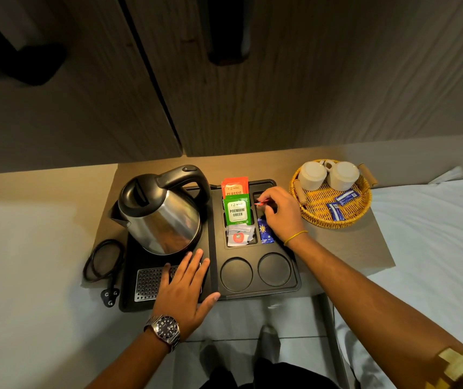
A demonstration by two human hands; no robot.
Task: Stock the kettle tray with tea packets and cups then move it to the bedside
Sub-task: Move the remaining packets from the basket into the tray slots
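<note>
A black kettle tray (297,279) lies on a brown tabletop with a steel kettle (160,214) on its left half. Its slots hold an orange tea packet (235,186), a green tea packet (237,211), a white sachet (238,235) and a blue sachet (265,234). Both round cup recesses (236,274) are bare. My right hand (280,214) pinches a small red packet (261,203) over the back right slot. My left hand (185,287) rests flat, fingers spread, on the tray's front left. Two white cups (312,175) lie upside down in a wicker basket (334,219).
The basket, right of the tray, also holds two blue sachets (339,204). The kettle's black cord and plug (104,265) lie left of the tray. White bedding (435,234) flanks the table. Wooden cupboard doors (224,80) rise behind it.
</note>
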